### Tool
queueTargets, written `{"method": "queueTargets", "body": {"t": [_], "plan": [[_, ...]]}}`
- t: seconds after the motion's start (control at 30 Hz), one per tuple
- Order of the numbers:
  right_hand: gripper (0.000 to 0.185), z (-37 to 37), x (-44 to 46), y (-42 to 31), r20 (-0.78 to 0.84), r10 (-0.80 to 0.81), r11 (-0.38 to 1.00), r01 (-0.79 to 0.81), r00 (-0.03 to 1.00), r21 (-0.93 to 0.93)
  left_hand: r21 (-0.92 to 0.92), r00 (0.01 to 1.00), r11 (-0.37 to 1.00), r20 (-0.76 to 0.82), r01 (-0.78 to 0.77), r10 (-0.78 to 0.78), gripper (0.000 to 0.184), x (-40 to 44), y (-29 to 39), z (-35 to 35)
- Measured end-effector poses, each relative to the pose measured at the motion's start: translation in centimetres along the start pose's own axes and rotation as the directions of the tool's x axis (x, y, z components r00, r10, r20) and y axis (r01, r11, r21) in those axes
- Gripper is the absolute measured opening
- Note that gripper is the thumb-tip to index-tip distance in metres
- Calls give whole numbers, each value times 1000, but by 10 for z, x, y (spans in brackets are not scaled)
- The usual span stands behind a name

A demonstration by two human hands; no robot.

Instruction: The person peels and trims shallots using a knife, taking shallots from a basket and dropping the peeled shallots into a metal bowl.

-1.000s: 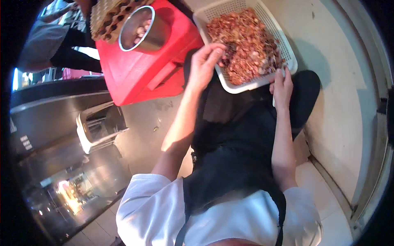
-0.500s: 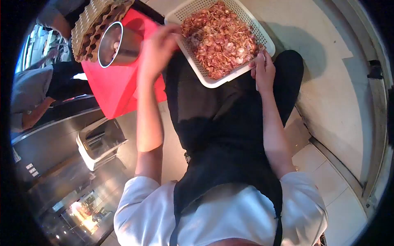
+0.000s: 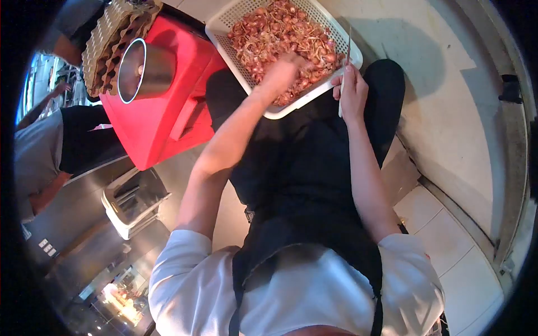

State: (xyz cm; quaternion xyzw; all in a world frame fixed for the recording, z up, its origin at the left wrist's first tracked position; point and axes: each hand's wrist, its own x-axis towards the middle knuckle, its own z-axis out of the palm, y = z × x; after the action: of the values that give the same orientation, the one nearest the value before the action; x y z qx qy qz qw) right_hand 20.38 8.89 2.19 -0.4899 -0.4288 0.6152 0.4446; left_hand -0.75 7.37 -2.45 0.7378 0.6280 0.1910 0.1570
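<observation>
A white perforated plastic basket (image 3: 273, 111) full of small reddish shallots (image 3: 274, 39) rests on my lap. My left hand (image 3: 284, 70) reaches down into the shallots; its fingertips are blurred and partly hidden, so whether it grips one cannot be told. At the basket's right corner, my right hand (image 3: 352, 92) is closed around a small knife (image 3: 348, 47), its thin blade pointing up and away from me. To the left, a metal pot (image 3: 151, 70) with a few pale pieces inside stands tilted in view on a red plastic stool (image 3: 134, 131).
Stacked cardboard egg trays (image 3: 112, 42) sit beside the pot. A person in a grey shirt (image 3: 42, 145) and dark apron is at the far left. Below is a white plastic chair (image 3: 126, 215). A pale wall panel (image 3: 459, 112) runs along the right.
My left hand has moved from beside the pot, rightward into the shallots. The view has shifted slightly, and the knife in my right hand now shows clearly.
</observation>
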Motion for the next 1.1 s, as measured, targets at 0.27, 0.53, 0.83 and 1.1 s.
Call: {"method": "queueTargets", "body": {"t": [0.27, 0.53, 0.83, 1.1], "plan": [[35, 3, 2, -1, -10, 20, 1000, -20, 1000, -10, -43, 966, 987, -202, 154, -159, 22, 3, -2, -85], [37, 0, 4, 4, 6, 3, 997, -3, 1000, -79, 344, 945, 935, -326, 87, 32, 22, 1, 11, -77], [37, -1, 3, 3, 5, -9, 996, 9, 1000, -93, 373, 942, 910, 203, 180, -269, 34, -3, 35, -1], [38, 1, 3, 0, 4, -11, 988, 11, 1000, -157, 119, 937, 973, 268, 197, -222, 31, 4, 28, 4]]}}
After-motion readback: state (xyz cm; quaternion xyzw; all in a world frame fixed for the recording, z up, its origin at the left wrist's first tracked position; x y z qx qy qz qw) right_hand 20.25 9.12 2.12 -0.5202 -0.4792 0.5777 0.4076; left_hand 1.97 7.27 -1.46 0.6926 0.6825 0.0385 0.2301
